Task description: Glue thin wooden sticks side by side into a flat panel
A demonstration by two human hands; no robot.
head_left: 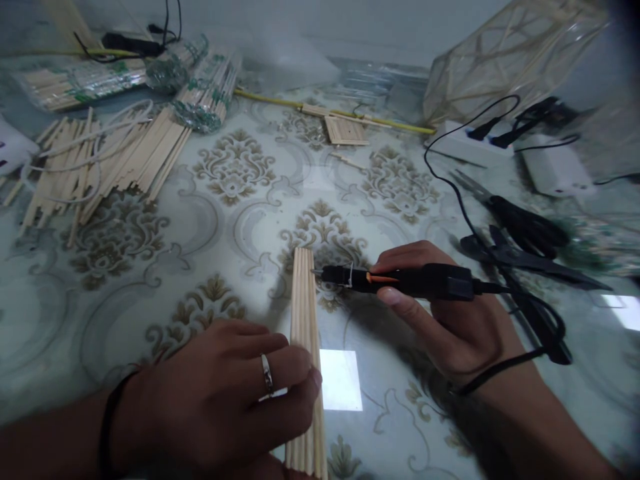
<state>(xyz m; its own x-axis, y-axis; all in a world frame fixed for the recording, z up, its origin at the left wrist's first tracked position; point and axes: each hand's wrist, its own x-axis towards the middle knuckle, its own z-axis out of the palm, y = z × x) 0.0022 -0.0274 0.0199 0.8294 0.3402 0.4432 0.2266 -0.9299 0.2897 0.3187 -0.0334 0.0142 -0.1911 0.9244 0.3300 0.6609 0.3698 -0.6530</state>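
Pale wooden sticks (303,307), set side by side in a narrow strip, point away from you over the glossy floral-patterned bench (267,210). Your left hand (215,393) has its grip closed around their near half; your right hand (450,333) grips a slim black corded tool (425,281), metal tip at their right edge, near the far end.

matt wood sticks (303,307), plstc tool (420,281); glossy tbl (255,257)
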